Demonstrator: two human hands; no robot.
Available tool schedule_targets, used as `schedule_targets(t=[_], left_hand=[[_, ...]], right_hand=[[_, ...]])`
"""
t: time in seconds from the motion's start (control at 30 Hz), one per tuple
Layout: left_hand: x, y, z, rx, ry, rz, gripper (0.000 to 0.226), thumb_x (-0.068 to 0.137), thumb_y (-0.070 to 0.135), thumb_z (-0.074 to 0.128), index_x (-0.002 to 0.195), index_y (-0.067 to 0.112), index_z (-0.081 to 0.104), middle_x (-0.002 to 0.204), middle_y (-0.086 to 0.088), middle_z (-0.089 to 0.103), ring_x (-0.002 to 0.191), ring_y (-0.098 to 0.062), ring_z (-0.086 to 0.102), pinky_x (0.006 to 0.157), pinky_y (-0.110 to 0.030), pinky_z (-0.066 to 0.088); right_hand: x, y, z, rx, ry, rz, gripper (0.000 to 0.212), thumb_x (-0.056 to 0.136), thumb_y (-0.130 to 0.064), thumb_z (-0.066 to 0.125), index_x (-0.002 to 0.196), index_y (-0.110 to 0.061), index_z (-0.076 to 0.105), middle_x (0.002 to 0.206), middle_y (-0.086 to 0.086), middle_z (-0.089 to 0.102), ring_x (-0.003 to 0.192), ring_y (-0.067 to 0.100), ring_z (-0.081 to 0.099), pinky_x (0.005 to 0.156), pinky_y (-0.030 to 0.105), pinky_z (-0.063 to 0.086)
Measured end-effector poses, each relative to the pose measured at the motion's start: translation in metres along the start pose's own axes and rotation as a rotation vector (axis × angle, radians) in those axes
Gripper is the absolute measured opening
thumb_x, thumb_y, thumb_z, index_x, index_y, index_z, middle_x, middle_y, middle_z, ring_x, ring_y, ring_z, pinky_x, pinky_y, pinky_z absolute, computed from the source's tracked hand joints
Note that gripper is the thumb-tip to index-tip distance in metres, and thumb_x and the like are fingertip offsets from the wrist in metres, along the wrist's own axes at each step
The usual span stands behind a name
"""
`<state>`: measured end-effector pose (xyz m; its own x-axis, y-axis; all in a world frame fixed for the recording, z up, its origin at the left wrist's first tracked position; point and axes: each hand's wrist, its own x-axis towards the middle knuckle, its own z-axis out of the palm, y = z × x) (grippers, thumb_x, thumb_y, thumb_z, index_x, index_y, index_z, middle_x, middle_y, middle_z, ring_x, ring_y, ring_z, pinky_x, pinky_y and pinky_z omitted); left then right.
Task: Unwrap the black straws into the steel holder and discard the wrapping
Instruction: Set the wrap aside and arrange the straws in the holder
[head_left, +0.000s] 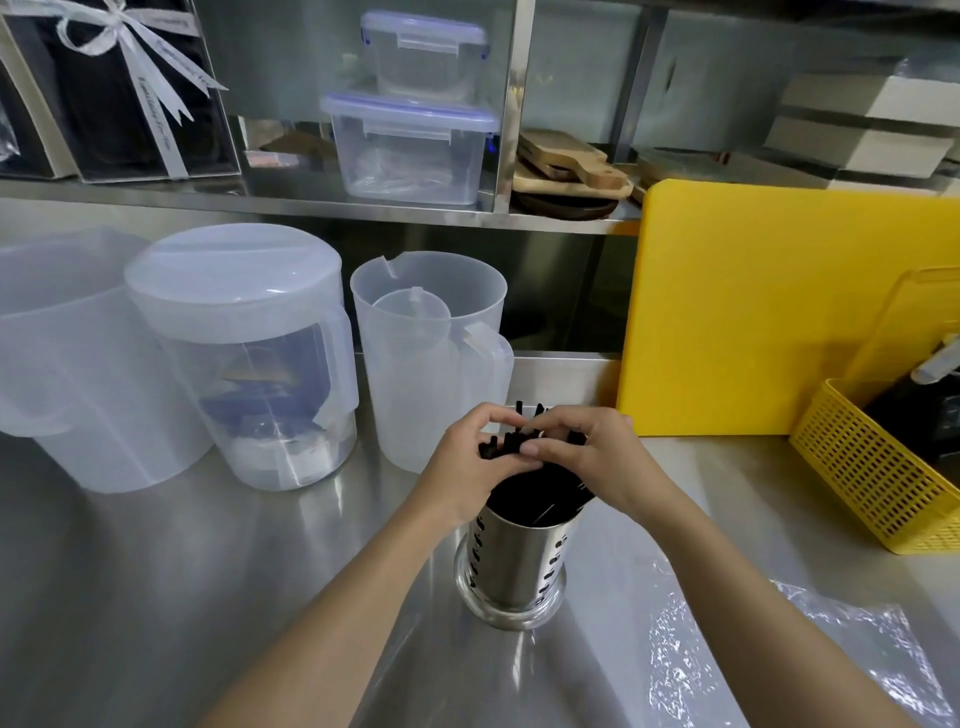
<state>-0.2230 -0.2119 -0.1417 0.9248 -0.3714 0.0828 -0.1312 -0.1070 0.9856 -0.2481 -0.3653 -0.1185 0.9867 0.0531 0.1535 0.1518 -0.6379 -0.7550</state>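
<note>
The holder (517, 564) is a round tube of polished steel punched with oval slots, flaring into a wide ring foot, and it stands upright on the brushed steel surface (156, 597) near the middle. Black straws (540, 501) fill its mouth, thin matte tubes whose tops stick up between the two hands. The left hand (467, 462) and right hand (592, 457) meet over the tops, fingers curled shut around the straw ends; the fingers hide most of the tips, so how many each holds cannot be told. Clear crinkled wrapping (779, 654) lies flat on the surface at near right, its edge cut off by the frame. Far left stand frosted plastic jugs (239, 358), one lidded with blurred contents. A smooth yellow board (753, 312) leans at far right beside a yellow mesh basket (872, 478). Behind, a steel shelf carries clear tubs (410, 145) and wooden boards (566, 166)
</note>
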Motion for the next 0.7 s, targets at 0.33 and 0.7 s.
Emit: schedule_targets(t=[0.33,0.7], left_hand=[[0.008,0.009,-0.008,-0.04,-0.027,0.039,0.04,0.069,0.011,0.075,0.088,0.043,0.059,0.074,0.003,0.074,0.079,-0.019,0.071,0.081,-0.035,0.055],[0.008,0.0,-0.014,-0.07,0.019,-0.005,0.041,0.071,0.008,0.075,0.099,0.033,0.058,0.079,-0.004,0.066,0.077,-0.02,0.065,0.072,-0.026,0.052]], right_hand=[[0.008,-0.014,-0.012,0.156,-0.058,-0.029,0.012,0.08,-0.023,0.067,0.073,-0.033,0.064,0.082,0.003,0.064,0.088,0.021,0.059,0.078,0.032,0.048],[0.016,-0.01,-0.005,0.013,-0.054,0.015,0.002,0.079,-0.031,0.068,0.08,-0.031,0.067,0.086,-0.002,0.062,0.093,0.021,0.055,0.085,0.036,0.05]])
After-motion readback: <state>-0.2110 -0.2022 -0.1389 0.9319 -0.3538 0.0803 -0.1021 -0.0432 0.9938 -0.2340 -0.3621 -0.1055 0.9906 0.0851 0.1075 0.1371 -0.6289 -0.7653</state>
